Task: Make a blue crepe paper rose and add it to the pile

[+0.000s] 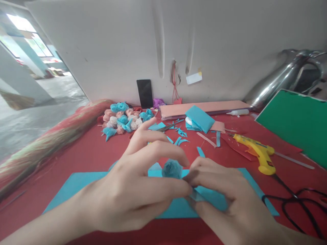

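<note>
A: where's the blue paper flower (pixel 171 169) right now?
B: at the fingertips. Right hand (pixel 231 183) pinches its base; the left hand (pixel 127 183) has fingers fanned around it, can't tell if they're pinching too. Bloom points about 10:30, long axis running down to 4:30. Fingers block the base.
A: what's around it?
B: blue sheet (pixel 176 211) underneath, yellow glue gun (pixel 255 148) between 2 and 3 o'clock, scissors (pixel 167 127) around 12, paper-flower pile (pixel 124 119) about 10:30, phone (pixel 144 93) leaning up at 11.

Red tabletop (pixel 87 149) — paper flowers (pixel 124 119) | blue sheet (pixel 178 208) | yellow glue gun (pixel 256 147)
</note>
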A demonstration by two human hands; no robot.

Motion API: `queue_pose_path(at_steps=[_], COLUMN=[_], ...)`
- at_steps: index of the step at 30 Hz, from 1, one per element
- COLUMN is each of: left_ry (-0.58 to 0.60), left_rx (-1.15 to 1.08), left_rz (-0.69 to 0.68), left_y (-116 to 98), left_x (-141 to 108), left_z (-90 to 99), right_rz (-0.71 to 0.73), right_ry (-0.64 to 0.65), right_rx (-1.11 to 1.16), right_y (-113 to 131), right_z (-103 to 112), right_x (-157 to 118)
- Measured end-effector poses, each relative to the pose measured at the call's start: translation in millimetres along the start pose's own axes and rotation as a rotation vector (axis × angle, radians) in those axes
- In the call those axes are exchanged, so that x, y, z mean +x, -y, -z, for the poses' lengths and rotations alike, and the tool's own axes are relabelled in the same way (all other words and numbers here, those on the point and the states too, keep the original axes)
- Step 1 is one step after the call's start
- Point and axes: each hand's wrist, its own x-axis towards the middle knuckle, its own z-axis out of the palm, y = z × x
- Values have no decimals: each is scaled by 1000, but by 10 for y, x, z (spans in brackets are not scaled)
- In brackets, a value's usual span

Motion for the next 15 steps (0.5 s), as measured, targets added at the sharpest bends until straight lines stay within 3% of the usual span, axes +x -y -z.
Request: queue_pose_path(at_steps=[2,4,6,8,12,15], left_ry=[-110,-277,-366,-361,-316,-319], left_rx=[52,54,38,100,294,293], left_rz=[-12,51,152,125,-103,-40], left_y=[-28,-60,-73,-54,19,37], left_x=[12,7,-29,-84,-143,-108], left_z=[-41,-91,-139,-171,-171,-134], right_rz=[-17,-13,-24,-82,-179,-263], right_ry=[-8,-23,-33,-16,21,105], right_rx=[41,67,97,139,289,394], right_y=[-3,-15,-32,-44,-52,-47], right_z=[5,3,-3,-6,10,19], right_x=[3,2,1,-2,-7,-2])
